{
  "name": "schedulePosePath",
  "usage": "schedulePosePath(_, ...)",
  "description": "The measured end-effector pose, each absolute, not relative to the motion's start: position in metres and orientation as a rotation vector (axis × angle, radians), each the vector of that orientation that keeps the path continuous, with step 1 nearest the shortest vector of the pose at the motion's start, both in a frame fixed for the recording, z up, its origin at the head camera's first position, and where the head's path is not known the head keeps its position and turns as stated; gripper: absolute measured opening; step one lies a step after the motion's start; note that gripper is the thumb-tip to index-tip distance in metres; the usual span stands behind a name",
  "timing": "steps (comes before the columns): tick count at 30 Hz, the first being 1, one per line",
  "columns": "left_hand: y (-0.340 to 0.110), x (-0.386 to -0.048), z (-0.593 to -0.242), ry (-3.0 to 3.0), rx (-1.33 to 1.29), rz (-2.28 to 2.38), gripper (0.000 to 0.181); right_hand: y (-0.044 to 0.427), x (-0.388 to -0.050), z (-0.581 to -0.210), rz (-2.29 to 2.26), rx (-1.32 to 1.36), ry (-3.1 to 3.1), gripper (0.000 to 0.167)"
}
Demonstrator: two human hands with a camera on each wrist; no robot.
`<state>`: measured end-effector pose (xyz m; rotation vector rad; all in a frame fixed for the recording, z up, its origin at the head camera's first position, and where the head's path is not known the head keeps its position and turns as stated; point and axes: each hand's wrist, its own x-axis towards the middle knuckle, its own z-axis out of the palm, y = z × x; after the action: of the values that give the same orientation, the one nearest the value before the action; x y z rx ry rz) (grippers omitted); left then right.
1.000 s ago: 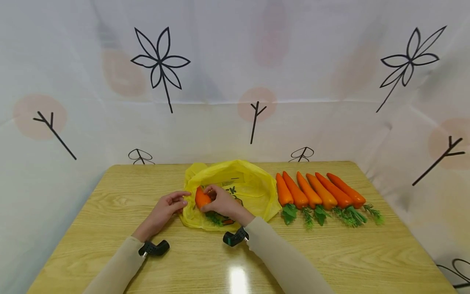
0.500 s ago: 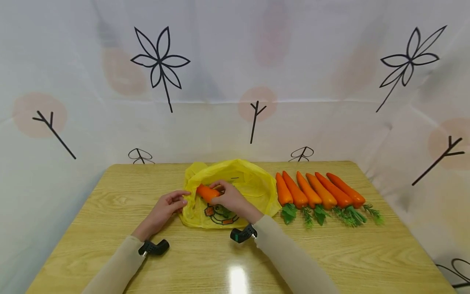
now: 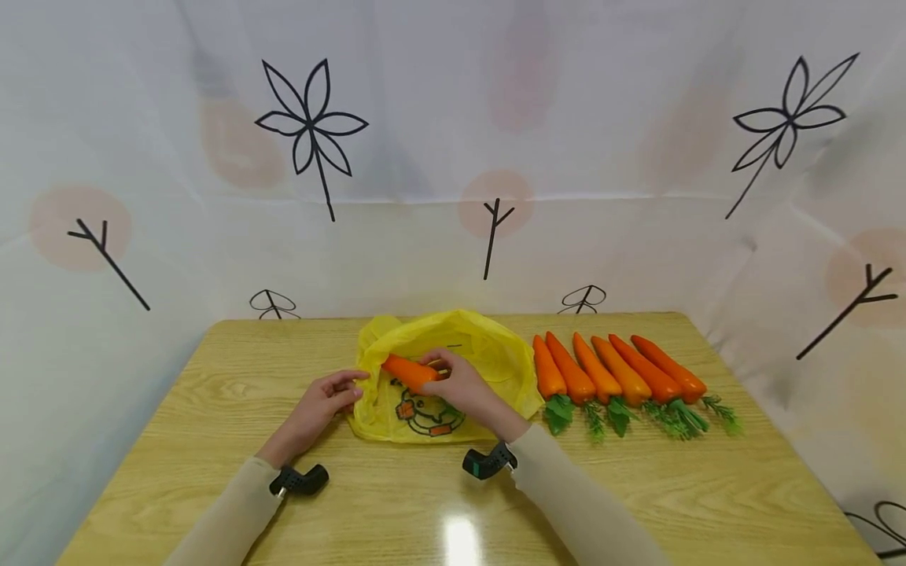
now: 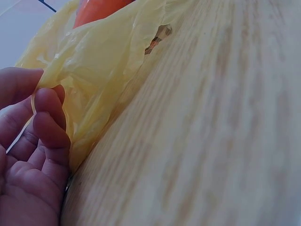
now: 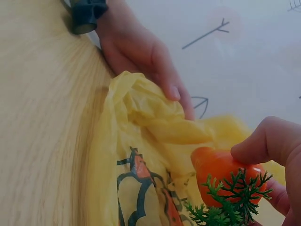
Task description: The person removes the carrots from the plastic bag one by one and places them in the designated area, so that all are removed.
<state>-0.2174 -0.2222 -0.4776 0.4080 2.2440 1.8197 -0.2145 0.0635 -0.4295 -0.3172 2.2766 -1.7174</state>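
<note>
In the head view an orange carrot (image 3: pixel 406 373) lies slanted over the mouth of a yellow plastic bag (image 3: pixel 515 385), its tip toward the bag's left side. My right hand (image 3: pixel 473 393) grips its thick leafy end; the right wrist view shows the thumb on the carrot (image 5: pixel 214 165) and green fronds (image 5: pixel 230 200) hanging below. On the bag's left side, my left hand (image 3: pixel 314 409) holds the rim. Close up in the left wrist view, thumb and fingers of that hand (image 4: pixel 35 136) pinch the thin plastic (image 4: pixel 94 61). The bag's far inside is partly hidden by the right hand.
Several carrots (image 3: pixel 598 371) with green tops (image 3: pixel 617 413) lie in a row just right of the bag, tips pointing away. The wooden table (image 3: pixel 368 503) ends at a patterned cloth backdrop (image 3: pixel 425 141) behind and at both sides.
My right hand has moved right with the carrot, which has swung from nearly upright to slanted and shows more of its length. The left hand stays at the bag's rim.
</note>
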Motion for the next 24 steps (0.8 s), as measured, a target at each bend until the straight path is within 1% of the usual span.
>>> schedulePosePath(24,-0.22,-0.216,-0.477,2.224,0.378,1.845,0.037,0.126,-0.181,-0.412,-1.66,-0.363,2.345,0.037)
